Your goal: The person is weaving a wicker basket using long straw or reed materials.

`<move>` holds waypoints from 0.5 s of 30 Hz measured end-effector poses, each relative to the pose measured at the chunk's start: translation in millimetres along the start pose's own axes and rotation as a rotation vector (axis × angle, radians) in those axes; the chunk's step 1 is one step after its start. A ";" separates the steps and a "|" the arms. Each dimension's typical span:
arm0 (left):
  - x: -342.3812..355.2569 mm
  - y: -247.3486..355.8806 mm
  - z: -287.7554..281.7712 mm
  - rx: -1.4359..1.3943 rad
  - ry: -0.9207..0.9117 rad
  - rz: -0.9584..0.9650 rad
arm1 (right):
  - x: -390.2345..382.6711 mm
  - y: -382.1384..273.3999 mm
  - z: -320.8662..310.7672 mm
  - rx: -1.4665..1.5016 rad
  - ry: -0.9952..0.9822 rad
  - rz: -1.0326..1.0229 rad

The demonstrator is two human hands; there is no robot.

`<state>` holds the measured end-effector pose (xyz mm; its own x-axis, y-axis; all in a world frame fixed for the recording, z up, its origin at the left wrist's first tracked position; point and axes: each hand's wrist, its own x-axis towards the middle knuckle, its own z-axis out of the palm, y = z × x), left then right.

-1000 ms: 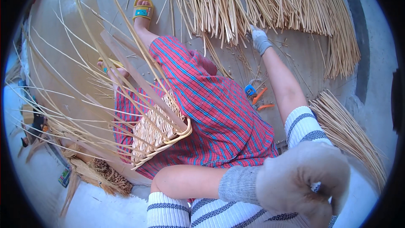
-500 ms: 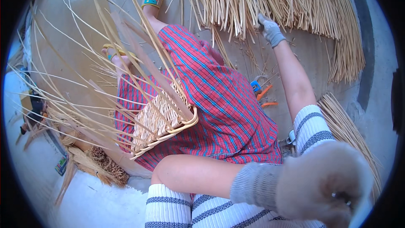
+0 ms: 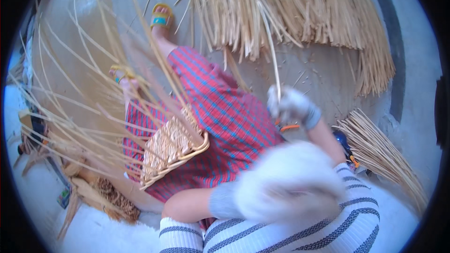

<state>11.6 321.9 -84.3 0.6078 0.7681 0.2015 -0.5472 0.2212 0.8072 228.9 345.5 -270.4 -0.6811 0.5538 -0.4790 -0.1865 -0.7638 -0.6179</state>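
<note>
My right hand (image 3: 293,107), in a pale work glove, pinches the end of a long thin cane (image 3: 272,49) that runs up to the far bundle. My left hand (image 3: 290,182), gloved too, is close to the camera and heavily blurred, so its fingers cannot be made out. A partly woven wicker basket (image 3: 171,147) lies tilted on my lap, over a red and blue checked cloth (image 3: 229,112). Its rim is nearest me, and many long unwoven canes (image 3: 61,107) fan out to the left and away.
A big spread of cut canes (image 3: 300,9) covers the far floor. Another cane bundle (image 3: 384,154) lies at the right. Orange-handled tool (image 3: 289,127) sits partly hidden beyond my lap. Dry fibre (image 3: 115,197) lies at the left, and yellow sandals (image 3: 162,15) are on my feet.
My right hand has come back from the far bundle toward my lap, drawing a cane with it. My left hand has swung leftward from the lower right. The basket has shifted slightly in view.
</note>
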 end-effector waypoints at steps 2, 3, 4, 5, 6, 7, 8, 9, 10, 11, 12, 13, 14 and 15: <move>-27.8 -3.0 -10.9 0.019 0.505 -0.323 | -27.3 -0.9 67.3 -0.035 -0.065 0.053; -36.4 -6.6 -22.4 0.286 0.666 -0.321 | -41.6 -5.5 95.3 -0.043 -0.240 0.243; -38.4 -12.8 -27.0 0.159 0.768 -0.353 | -41.6 -4.5 124.6 -0.058 -0.388 0.235; -40.7 -15.2 -29.2 -0.104 0.812 -0.378 | -36.3 -1.0 155.1 -0.004 -0.501 0.137; -41.2 -16.0 -28.1 -0.186 0.757 -0.494 | -33.6 0.3 179.2 -0.101 -0.536 0.131; -41.1 -12.4 -25.8 -0.304 0.674 -0.564 | -30.4 1.5 195.4 -0.217 -0.587 0.174; -41.5 -6.5 -24.6 -0.205 0.633 -0.654 | -29.5 1.5 201.5 -0.288 -0.587 0.004; -43.5 3.7 -21.7 -0.111 0.634 -0.796 | -24.7 1.0 202.4 -0.459 -0.594 -0.029; -50.4 18.2 -18.8 -0.069 0.689 -0.699 | -18.7 -0.2 191.9 -0.360 -0.657 0.080; -56.8 31.5 -17.3 0.036 0.813 -0.730 | -14.3 -7.0 165.6 -0.357 -0.659 0.109; -72.3 55.3 -10.8 0.191 0.762 -0.656 | -9.8 -12.4 138.0 -0.355 -0.545 -0.051; -85.8 74.5 -11.8 0.224 0.723 -0.558 | -2.0 -17.6 108.3 -0.304 -0.342 -0.140; -104.7 85.9 5.1 0.438 1.014 -0.250 | 12.3 -27.4 67.9 -0.204 -0.170 -0.222; -120.8 93.8 8.8 0.618 1.135 -0.103 | 33.6 -39.6 27.4 -0.683 0.116 -0.680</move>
<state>-108.1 244.6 -28.0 -0.3599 0.9089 -0.2105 0.0124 0.2303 0.9730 194.0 385.3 -244.9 -0.4988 0.8632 0.0786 -0.0387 0.0684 -0.9969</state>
